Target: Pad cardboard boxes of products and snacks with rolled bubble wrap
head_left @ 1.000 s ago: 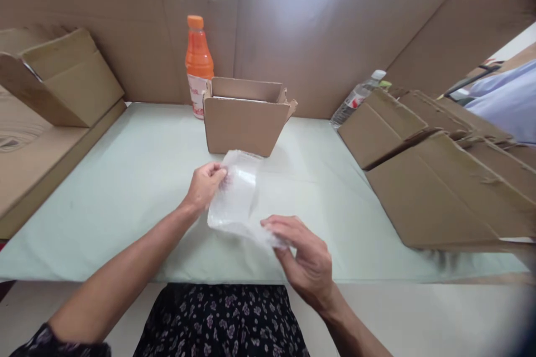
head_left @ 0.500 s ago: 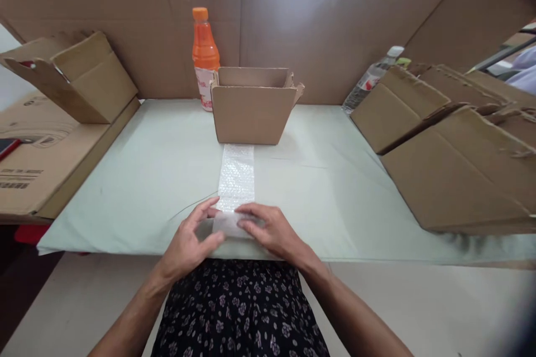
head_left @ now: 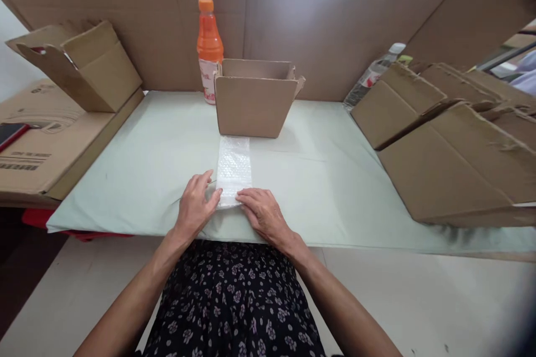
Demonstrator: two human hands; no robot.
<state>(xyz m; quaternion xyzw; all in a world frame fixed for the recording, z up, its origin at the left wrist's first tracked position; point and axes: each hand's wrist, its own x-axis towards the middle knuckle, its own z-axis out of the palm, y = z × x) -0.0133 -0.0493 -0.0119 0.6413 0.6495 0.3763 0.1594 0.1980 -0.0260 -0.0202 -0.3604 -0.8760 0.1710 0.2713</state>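
Note:
A strip of bubble wrap point(head_left: 234, 164) lies lengthwise on the green cloth, its near end folded over on itself. My left hand point(head_left: 196, 203) is at the strip's left edge, fingers apart and the thumb tip touching the folded end. On the other side, my right hand point(head_left: 263, 213) has its fingers together over the near right corner, with the thumb close to the fold's edge. The far end of the strip meets the base of an open cardboard box point(head_left: 255, 107). A thin dark strand shows beside my left fingers.
Behind the box stands an orange bottle point(head_left: 210, 44). Several cardboard boxes point(head_left: 456, 167) line the right side, with a clear bottle point(head_left: 374, 75) behind them. At left, an open carton point(head_left: 103, 70) rests on a larger flat box point(head_left: 54, 145) bearing a red-edged phone point(head_left: 12, 135). Cardboard walls enclose the back.
The raised near end of the bubble wrap has been folded down flat. My left hand has spread off it to the left edge; my right fingers now press on the fold.

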